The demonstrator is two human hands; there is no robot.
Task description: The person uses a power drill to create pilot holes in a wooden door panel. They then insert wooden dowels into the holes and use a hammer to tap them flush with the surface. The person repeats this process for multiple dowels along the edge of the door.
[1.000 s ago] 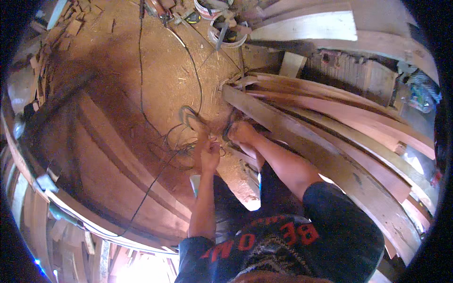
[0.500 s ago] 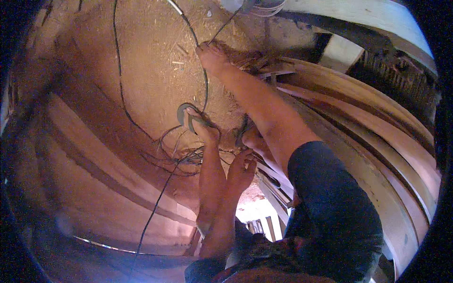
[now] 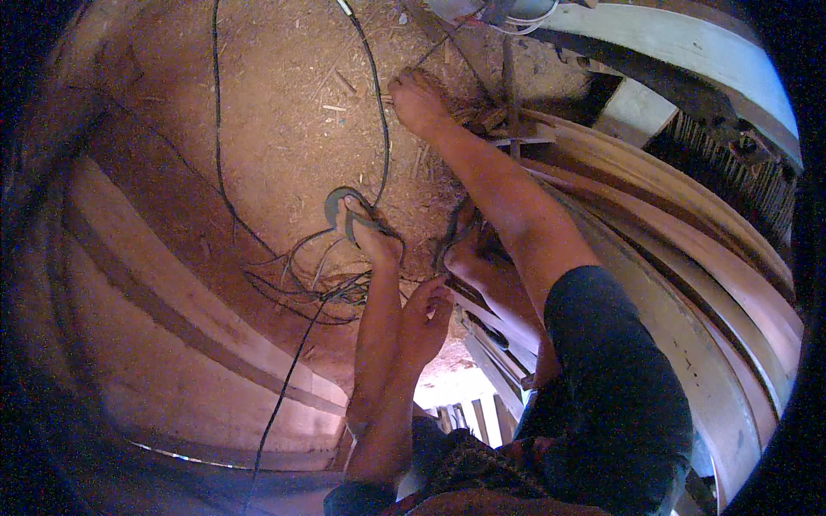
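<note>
My right hand (image 3: 419, 103) reaches far forward to the ground, just right of a black cable (image 3: 383, 146). Its fingers are curled down; what they close on, if anything, is hidden. A thin dark cord (image 3: 439, 47) runs from beside the knuckles toward the top edge. Nearer to me, my left hand (image 3: 428, 314) hovers beside my left shin with loosely bent fingers apart and nothing visible in them. My left foot stands in a dark flip-flop (image 3: 335, 206), next to a tangle of thin black cables (image 3: 344, 288). Part of my right foot (image 3: 465, 254) shows under my right arm.
Long curved-looking wooden boards (image 3: 671, 232) lie stacked on the right. Pale wooden panels (image 3: 215, 344) stand on the left. Wood chips (image 3: 344, 83) and shavings litter the brown ground. Another black cable (image 3: 218, 129) runs down the left side. A pale coiled cord (image 3: 529, 21) lies at the top.
My right hand has drawn slightly right, off the black cable it was beside or touching. My left hand has shifted left and nearer, its fingers less spread. The view has tilted a little.
</note>
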